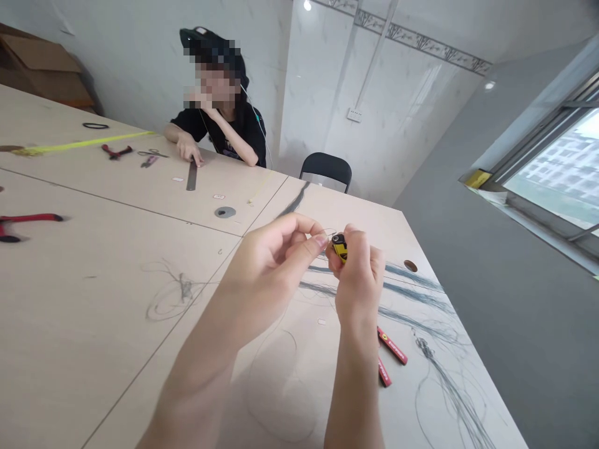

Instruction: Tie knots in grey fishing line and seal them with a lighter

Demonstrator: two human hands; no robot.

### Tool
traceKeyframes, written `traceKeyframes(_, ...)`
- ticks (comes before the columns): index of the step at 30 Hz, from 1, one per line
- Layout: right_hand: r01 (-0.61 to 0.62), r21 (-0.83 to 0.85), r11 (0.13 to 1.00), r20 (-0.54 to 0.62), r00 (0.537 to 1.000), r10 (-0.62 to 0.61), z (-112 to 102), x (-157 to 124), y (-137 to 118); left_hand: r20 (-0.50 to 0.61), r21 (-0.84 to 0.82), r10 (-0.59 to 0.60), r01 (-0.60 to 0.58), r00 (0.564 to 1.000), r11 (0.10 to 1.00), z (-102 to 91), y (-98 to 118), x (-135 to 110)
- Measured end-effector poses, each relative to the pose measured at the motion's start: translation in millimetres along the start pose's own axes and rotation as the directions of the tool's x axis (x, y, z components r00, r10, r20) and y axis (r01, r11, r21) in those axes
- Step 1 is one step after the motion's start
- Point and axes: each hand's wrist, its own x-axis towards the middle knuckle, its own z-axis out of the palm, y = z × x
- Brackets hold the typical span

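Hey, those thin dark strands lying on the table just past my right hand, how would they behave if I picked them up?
Probably floppy: the strands lie in loose curls and loops across the table. Likely very light, since they look hair-thin. They seem knotted together beside the red handles, so lifting one may drag others along.

Small craft workshop: long pale worktables (93, 349) with pliers (28, 219), scissors (152, 154), ruler (191, 174), loose threads (412, 293).

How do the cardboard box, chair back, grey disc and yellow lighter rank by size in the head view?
1. cardboard box
2. chair back
Unsure: grey disc and yellow lighter look alike; the lighter is nearer, half hidden in the right hand.
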Motion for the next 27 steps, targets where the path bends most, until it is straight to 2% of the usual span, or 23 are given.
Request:
traceKeyframes(9, 0.034, -0.105, 0.994, 0.014, 0.999, -0.033, -3.0, -1.4, 1.4, -0.017, 0.015, 0.001, -0.001, 1.000, 1.000, 1.5, 1.5, 2.2)
traceKeyframes(27, 0.030, -0.103, 0.994, -0.005, 1.000, -0.031, -0.7, 3.4, 3.1, -0.018, -0.014, -0.025, 0.025, 1.000, 1.000, 1.8, 0.5, 4.0)
